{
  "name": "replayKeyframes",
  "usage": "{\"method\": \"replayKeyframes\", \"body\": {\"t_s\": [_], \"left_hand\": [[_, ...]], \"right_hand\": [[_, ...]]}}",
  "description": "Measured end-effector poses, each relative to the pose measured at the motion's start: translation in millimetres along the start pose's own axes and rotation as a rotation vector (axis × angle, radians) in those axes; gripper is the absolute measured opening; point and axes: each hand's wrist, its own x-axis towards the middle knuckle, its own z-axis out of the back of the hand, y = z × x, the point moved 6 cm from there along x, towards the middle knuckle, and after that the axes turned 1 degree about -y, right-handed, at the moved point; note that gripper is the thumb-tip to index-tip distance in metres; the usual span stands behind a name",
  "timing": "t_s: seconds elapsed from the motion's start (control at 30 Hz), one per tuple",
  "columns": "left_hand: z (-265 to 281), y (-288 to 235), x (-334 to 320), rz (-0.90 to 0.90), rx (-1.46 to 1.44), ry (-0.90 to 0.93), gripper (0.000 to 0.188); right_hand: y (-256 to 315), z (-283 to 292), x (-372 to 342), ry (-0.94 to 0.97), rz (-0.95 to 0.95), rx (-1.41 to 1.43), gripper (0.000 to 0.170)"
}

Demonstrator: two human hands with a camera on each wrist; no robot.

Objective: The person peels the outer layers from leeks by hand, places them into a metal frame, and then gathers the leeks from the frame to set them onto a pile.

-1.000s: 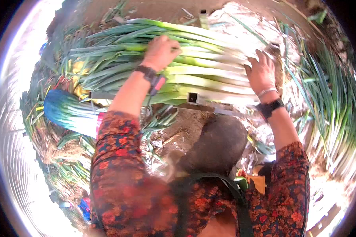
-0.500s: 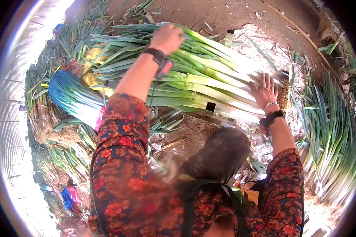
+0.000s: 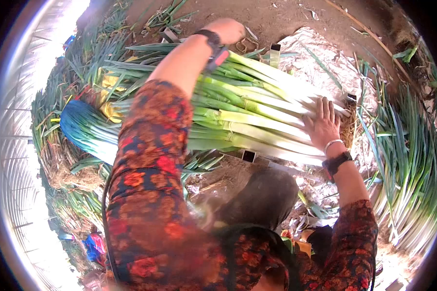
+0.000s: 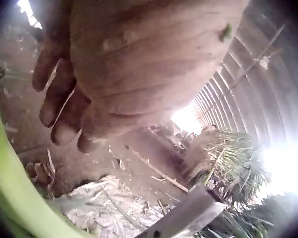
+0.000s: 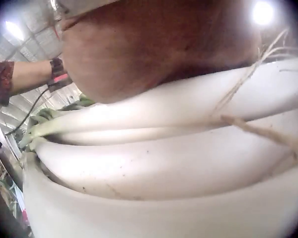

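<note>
A wide pile of leeks [image 3: 262, 111] lies across the middle of the head view, green leaves leftward and white stalks rightward. The left hand [image 3: 226, 31] is past the pile's far edge, over the ground; in the left wrist view this hand [image 4: 139, 64] has loosely bent fingers and holds nothing, with a green stalk [image 4: 15, 183] beside it. Fingers spread, the right hand [image 3: 323, 127] rests flat on the white stalks near the root ends. The right wrist view shows the right palm [image 5: 154, 49] against thick white stalks [image 5: 139, 166], its fingertips hidden.
Square metal posts [image 3: 275, 55] stand at the pile's edges. More leeks [image 3: 408, 169] lie at the right. A tied bundle with blue-green tops [image 3: 77, 123] is at the left, beside yellow material [image 3: 109, 87]. A dark rounded object [image 3: 262, 199] is near the body.
My left hand has moved from over the leaves to beyond the pile's far edge. The right hand has come down from its raised, bent pose and flattened on the white stalks.
</note>
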Motion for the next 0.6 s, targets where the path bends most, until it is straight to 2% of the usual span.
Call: {"method": "replayKeyframes", "body": {"t_s": [0.07, 0.17, 0.27, 0.37, 0.4, 0.47, 0.5, 0.6], "left_hand": [[-46.3, -11.5, 32.9, 0.002, 0.040, 0.253, 0.032], [-120.8, -5.0, 61.2, -0.038, 0.075, 0.497, 0.036], [-78.6, -24.2, 16.8, 0.235, -0.036, 0.716, 0.049], [-67.2, 20.8, 2.4, 0.324, -0.051, 0.700, 0.069], [-72.1, 43.9, -0.4, 0.299, -0.061, 0.729, 0.075], [-100.2, 117.2, -1.7, 0.386, -0.107, 0.729, 0.081], [-109.4, 150.0, -9.5, 0.506, -0.141, 0.695, 0.082], [-24.7, 117.0, -59.7, 0.536, 0.043, 0.500, 0.071]], "right_hand": [[-1.3, -4.1, 1.1, -0.005, 0.007, 0.037, 0.080], [0.1, -2.6, 1.2, -0.004, -0.002, 0.093, 0.081], [-1.6, -4.8, 1.8, -0.024, 0.012, 0.115, 0.080], [0.0, -3.9, 5.4, -0.022, 0.003, 0.123, 0.082], [-0.9, -4.8, 5.3, -0.021, 0.007, 0.120, 0.082], [-2.7, -5.8, 2.3, -0.008, 0.020, 0.118, 0.082], [-2.1, -6.0, 2.2, -0.009, 0.020, 0.113, 0.082], [-1.9, -5.5, 2.8, -0.022, 0.027, 0.097, 0.081]]}}
